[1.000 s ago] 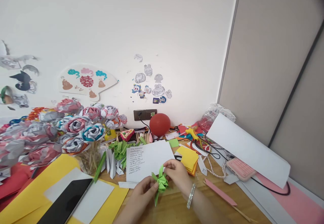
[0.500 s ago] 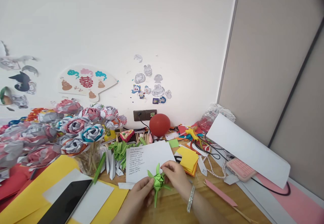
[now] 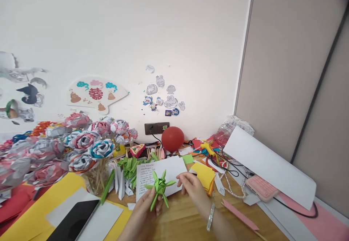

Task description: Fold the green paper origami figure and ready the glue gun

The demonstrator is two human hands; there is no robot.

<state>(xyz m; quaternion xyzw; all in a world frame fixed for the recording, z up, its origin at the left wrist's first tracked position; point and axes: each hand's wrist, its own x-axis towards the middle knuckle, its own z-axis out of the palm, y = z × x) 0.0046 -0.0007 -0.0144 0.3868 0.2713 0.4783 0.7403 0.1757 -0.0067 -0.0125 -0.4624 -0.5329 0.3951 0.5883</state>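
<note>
My left hand (image 3: 148, 203) is closed on a green folded-paper flower (image 3: 160, 187) with pointed arms spreading from a layered middle. It is held over the front part of the wooden table, in front of a handwritten white sheet (image 3: 169, 163). Just right of the flower, apart from it, is my right hand (image 3: 191, 186), with its fingers loosely bent and somewhat apart and nothing visible in them. A silvery bracelet (image 3: 210, 217) circles that wrist. Behind my left hand lies a heap of green folded-paper pieces (image 3: 131, 168), beside white folded strips (image 3: 120, 183).
Paper roses (image 3: 84, 141) crowd the left side. A black phone (image 3: 73, 219) rests on white and yellow paper. Yellow paper squares (image 3: 203, 173), a yellow glue gun (image 3: 207, 148), a bead string (image 3: 231, 186) and a pink keypad-like device (image 3: 261, 188) lie right. A red balloon (image 3: 172, 139) sits by the wall.
My right hand has let go of the green paper flower and drawn slightly right. My left hand has lifted the flower up and left, turning its face more toward me.
</note>
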